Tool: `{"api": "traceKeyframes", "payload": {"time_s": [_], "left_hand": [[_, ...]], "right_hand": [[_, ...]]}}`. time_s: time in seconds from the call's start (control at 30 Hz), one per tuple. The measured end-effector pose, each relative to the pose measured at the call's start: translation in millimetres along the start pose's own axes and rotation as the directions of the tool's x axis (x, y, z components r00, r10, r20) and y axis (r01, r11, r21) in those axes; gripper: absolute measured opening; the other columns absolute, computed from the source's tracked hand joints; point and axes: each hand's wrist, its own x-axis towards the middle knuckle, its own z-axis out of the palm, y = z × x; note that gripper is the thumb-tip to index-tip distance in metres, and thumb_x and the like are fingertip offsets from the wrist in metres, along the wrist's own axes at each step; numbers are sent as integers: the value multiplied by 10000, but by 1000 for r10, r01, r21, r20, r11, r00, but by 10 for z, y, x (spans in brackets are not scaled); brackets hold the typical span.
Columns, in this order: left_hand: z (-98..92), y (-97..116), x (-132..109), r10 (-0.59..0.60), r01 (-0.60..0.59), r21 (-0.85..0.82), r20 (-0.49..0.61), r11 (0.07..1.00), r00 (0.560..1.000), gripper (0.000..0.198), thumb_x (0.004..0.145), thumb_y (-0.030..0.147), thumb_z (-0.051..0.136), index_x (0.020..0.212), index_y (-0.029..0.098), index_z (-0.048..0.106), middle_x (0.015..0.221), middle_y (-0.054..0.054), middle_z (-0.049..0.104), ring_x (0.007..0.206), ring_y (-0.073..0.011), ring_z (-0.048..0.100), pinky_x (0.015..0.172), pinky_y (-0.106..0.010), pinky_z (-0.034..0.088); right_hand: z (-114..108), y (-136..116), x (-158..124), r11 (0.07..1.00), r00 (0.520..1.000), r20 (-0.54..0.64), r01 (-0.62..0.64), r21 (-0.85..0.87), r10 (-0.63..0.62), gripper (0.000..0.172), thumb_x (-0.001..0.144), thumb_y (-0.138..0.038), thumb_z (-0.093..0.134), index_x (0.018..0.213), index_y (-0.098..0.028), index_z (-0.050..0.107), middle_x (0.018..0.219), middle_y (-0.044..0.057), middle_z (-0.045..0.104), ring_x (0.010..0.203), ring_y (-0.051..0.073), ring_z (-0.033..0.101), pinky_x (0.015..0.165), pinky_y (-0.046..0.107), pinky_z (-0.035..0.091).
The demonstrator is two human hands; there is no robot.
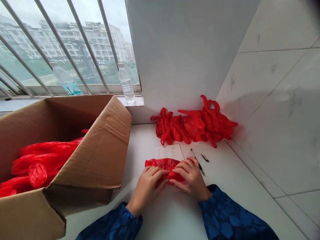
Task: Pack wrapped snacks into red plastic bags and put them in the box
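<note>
My left hand [147, 188] and my right hand [190, 176] rest on the white counter [225, 186], both pressing and gripping a bunched red plastic bag [165, 165] between them. Behind the hands lies a small sheet of paper [169, 152] with printed or written rows. A black pen [197, 163] lies just beyond my right hand, with a small black clip or blade [205, 158] next to it. A heap of red plastic bags [195, 125] with loop handles lies against the wall corner.
An open cardboard box [100, 146] at left holds red plastic bags [40, 163]. Two plastic water bottles [126, 83] [65, 78] stand on the window sill behind barred glass. Tiled wall [272, 100] bounds the counter at right.
</note>
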Motion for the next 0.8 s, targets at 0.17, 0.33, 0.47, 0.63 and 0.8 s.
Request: {"api": "traceKeyframes", "payload": {"time_s": [0.17,0.33,0.47,0.63,0.8], "left_hand": [[118,-118,-33,-19,19,-35,15,999,1000,170,949,320,637,1082,229,687,931,-33,740,840,-203,687,742,-322,527],[31,-107,-24,-66,62,-66,-55,996,996,275,949,347,625,1197,229,631,1107,-72,705,1013,-225,664,861,-353,544],[-42,-101,-15,-74,69,-61,-81,996,994,171,953,335,618,1087,238,663,1049,-53,700,989,-226,652,853,-367,526],[-49,-131,-25,-39,39,-7,-23,999,999,183,928,326,656,1089,242,671,1029,-47,694,969,-236,634,839,-380,501],[-43,-112,-22,-20,20,15,-31,1000,999,125,939,289,641,1044,238,683,930,-30,704,891,-223,638,842,-388,466]], "right_hand": [[72,45,-63,999,997,76,24,41,-27,62,978,-276,612,993,-258,669,904,-11,708,890,191,630,1142,538,274],[58,63,-62,999,998,63,-12,45,9,106,991,-251,578,989,-262,684,895,-4,714,878,191,638,1146,552,287],[31,65,-49,998,999,27,-44,33,43,117,996,-241,567,996,-265,681,913,-2,718,894,197,643,1143,552,284],[27,72,-51,998,998,8,-57,18,57,110,987,-218,574,1004,-265,673,943,-5,720,916,200,643,1144,540,281],[25,30,-40,999,999,-6,-36,12,36,87,958,-248,613,1040,-257,642,971,4,708,951,212,641,1158,554,256]]}}
